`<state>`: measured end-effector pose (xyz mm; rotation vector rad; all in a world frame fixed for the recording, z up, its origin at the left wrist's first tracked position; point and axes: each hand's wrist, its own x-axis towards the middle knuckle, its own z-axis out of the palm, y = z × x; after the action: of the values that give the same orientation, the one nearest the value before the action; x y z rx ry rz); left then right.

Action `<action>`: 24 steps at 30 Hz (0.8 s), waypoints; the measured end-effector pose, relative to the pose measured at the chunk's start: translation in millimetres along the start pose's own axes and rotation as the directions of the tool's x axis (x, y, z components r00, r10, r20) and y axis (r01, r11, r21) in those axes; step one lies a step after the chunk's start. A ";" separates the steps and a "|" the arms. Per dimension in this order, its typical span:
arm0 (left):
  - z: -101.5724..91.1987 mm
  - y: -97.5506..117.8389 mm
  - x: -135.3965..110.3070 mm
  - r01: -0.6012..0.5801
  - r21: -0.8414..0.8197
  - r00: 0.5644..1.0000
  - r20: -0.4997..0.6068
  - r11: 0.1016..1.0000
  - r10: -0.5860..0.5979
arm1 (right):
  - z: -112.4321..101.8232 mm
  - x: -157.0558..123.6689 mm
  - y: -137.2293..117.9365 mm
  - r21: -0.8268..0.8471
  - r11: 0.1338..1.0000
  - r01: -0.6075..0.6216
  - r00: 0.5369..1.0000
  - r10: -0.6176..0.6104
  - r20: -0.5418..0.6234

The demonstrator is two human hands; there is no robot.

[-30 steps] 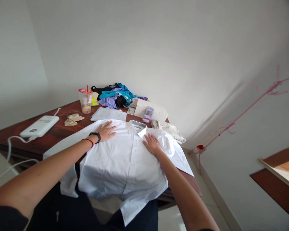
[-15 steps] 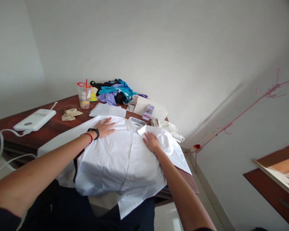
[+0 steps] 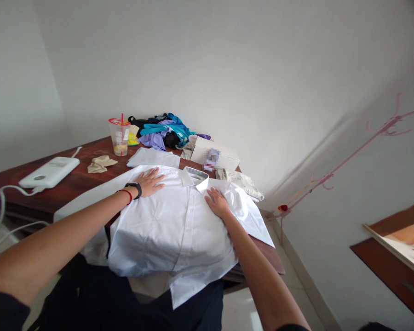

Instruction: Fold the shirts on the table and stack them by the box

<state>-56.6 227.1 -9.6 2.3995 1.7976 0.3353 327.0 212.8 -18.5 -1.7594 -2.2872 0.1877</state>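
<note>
A white button-up shirt [image 3: 169, 220] lies spread front side up, its collar toward the far side of the table and its lower hem hanging over the near edge. My left hand [image 3: 150, 182] rests flat on the shirt's left shoulder area in view, fingers spread, a dark watch and a red cord on the wrist. On the other side of the collar, my right hand [image 3: 217, 202] lies flat on the fabric with its fingers stretched out. Both sleeves reach outward over the table. Neither hand grips the cloth.
On the brown table [image 3: 86, 184] are a white power bank [image 3: 50, 172] with a cable, a crumpled beige cloth [image 3: 101, 164], a plastic cup [image 3: 119, 138], a folded white cloth [image 3: 153, 157], a clothes pile [image 3: 169, 131], a white box [image 3: 227, 158] and patterned fabric [image 3: 241, 180]. A pink coat rack [image 3: 352, 149] stands right.
Both hands stay in the same places on the shirt, still flat. The view has shifted very slightly; nothing else has visibly moved.
</note>
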 end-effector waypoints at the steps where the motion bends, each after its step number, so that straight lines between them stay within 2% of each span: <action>1: -1.0 0.8 -1.1 -0.003 -0.002 1.000 -0.004 1.000 0.003 | -0.2 -0.2 -0.1 0.000 1.000 0.000 1.000 0.000 -0.003; 8: -12.8 5.1 -1.2 0.022 -0.033 1.000 0.023 0.999 -0.021 | -3.0 -1.1 -3.0 -0.046 0.999 -0.004 1.000 0.004 0.002; 11: -24.7 8.1 -17.2 0.074 -0.036 0.996 0.043 0.997 -0.072 | -3.8 -2.1 -5.5 -0.074 0.997 0.000 1.000 0.002 0.021; 14: -37.0 18.3 -67.1 0.014 -0.081 1.000 0.025 0.997 -0.012 | -6.5 -2.9 -8.7 -0.101 0.995 0.007 0.998 -0.002 0.056; 15: -39.5 23.3 -90.7 -0.086 -0.180 0.996 -0.027 0.980 0.082 | -8.6 -2.9 -10.4 -0.109 0.994 0.010 0.998 -0.002 0.069; 17: -40.4 33.1 -142.1 -0.140 -0.384 0.989 -0.103 0.913 0.108 | -15.2 -2.0 -16.2 -0.124 0.992 0.014 0.996 -0.002 0.095; 19: -36.3 40.1 -189.5 -0.064 -0.520 0.994 -0.109 0.852 0.008 | -25.2 0.1 -27.2 -0.137 0.991 0.011 0.994 0.005 0.112; 21: -29.9 42.4 -224.0 0.042 -0.622 0.982 -0.119 0.782 -0.147 | -37.4 2.7 -45.2 -0.146 0.989 -0.001 0.994 0.018 0.111; 24: -23.0 39.8 -247.2 0.128 -0.752 0.925 -0.145 0.647 -0.352 | -55.4 4.7 -85.8 -0.136 0.991 0.013 0.995 0.000 0.095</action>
<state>-91.6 -21.8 -3.3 1.5680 1.6000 1.1645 261.2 192.1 56.8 -1.8461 -2.4248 0.1179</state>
